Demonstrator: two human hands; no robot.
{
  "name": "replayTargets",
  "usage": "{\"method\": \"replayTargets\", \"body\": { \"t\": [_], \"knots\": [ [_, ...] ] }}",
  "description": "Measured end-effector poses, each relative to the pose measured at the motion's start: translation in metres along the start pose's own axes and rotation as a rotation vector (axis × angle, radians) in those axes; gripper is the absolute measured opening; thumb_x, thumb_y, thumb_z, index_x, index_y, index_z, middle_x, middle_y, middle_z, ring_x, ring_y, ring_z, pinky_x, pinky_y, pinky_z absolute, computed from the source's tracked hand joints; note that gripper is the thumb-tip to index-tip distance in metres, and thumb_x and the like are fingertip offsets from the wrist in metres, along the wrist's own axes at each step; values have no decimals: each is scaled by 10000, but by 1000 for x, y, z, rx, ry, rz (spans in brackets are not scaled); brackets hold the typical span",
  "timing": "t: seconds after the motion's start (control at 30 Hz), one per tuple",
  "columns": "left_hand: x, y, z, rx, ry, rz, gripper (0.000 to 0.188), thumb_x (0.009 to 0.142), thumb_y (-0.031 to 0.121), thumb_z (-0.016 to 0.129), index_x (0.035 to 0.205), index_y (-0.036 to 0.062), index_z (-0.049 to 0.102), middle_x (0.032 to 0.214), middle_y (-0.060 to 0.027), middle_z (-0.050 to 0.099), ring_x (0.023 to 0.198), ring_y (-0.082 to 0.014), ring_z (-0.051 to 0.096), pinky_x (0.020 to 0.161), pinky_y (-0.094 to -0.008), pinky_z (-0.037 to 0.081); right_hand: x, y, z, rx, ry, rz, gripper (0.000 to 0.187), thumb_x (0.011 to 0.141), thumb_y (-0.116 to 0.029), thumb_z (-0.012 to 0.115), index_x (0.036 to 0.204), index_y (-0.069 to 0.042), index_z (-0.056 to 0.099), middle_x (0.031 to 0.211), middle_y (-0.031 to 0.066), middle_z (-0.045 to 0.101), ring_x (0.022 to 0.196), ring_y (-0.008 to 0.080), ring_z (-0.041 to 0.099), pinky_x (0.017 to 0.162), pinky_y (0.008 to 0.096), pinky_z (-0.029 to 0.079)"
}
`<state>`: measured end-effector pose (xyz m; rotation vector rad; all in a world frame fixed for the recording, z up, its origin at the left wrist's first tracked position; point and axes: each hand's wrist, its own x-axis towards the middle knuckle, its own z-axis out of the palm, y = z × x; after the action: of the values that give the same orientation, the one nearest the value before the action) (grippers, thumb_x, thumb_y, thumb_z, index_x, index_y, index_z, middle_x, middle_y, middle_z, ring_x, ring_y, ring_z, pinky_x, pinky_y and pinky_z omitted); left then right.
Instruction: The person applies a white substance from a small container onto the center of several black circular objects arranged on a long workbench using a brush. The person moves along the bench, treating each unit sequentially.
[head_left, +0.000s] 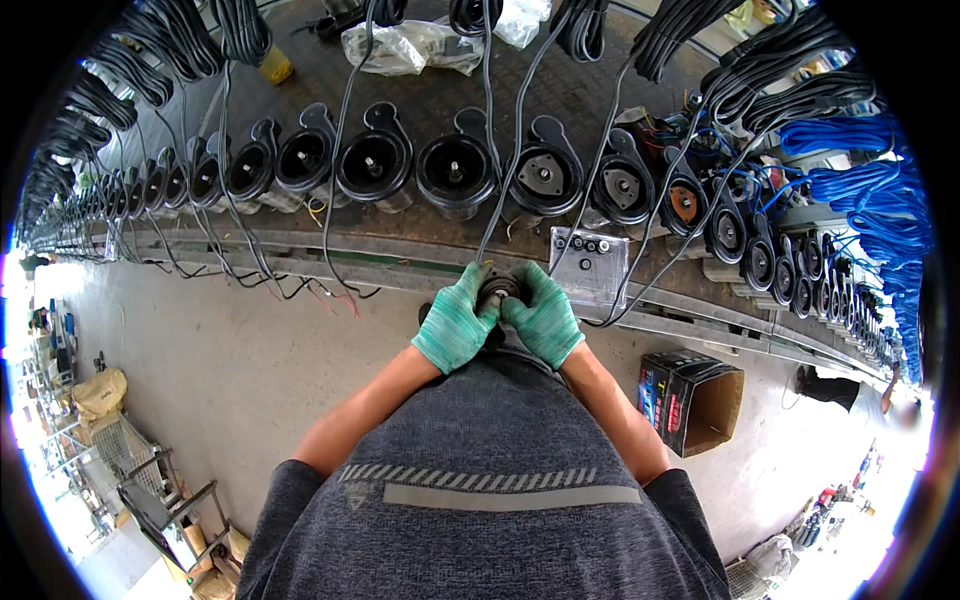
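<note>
Left hand [455,325] and right hand [547,320] grasp a round part [501,286] between their fingers [471,279]. Black housings [456,172] line the tabletop [420,95].

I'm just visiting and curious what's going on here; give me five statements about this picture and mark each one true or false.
1. The left hand and right hand both wear green gloves. True.
2. The hands are far apart, holding nothing. False: they close together around a dark round part.
3. A clear plastic box lies to the right of that part. True.
4. The cardboard box is sealed. False: it is open.
5. Blue cable bundles hang at the far right. True.
</note>
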<state>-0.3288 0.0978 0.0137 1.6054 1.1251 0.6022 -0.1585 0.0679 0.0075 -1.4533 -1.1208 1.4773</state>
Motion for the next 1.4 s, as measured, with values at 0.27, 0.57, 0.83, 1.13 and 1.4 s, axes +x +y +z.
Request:
{"method": "replayTargets", "body": {
  "t": [0.27,0.57,0.83,1.13,1.4],
  "knots": [
    [0,-11,-12,-897,-17,-403,427,976,61,579,1383,-1,465,1151,-129,656,979,-213,687,821,-309,587,1,-5,-14,205,-192,62,353,925,-89,636,1254,17,564,1077,100,656,900,147,624,763,290,538],
    [8,-6,-22,-801,-24,-363,320,977,70,577,1284,27,498,1080,-139,659,818,-281,727,616,-351,627,3,-9,-25,324,-229,50,430,970,-144,619,1354,28,535,1090,100,649,891,157,634,753,304,549],
    [60,10,-53,-552,277,-207,91,986,38,588,1063,56,543,859,-52,672,592,-141,648,441,-256,514,-28,20,-70,410,116,183,387,951,-132,612,1304,23,578,940,90,637,769,184,629,691,321,546],
    [128,-2,-80,798,560,428,227,867,196,733,1061,91,682,963,-102,728,860,-320,697,739,-413,560,-54,64,-107,534,297,157,315,942,-111,597,1226,24,619,882,77,641,721,171,620,633,322,549],
    [136,-2,-70,1052,449,537,241,807,204,761,1026,110,728,1003,-74,733,873,-291,692,758,-410,547,-58,77,-118,509,326,177,272,962,-101,587,1201,21,633,873,72,641,723,166,616,648,321,549]
  ]
}}
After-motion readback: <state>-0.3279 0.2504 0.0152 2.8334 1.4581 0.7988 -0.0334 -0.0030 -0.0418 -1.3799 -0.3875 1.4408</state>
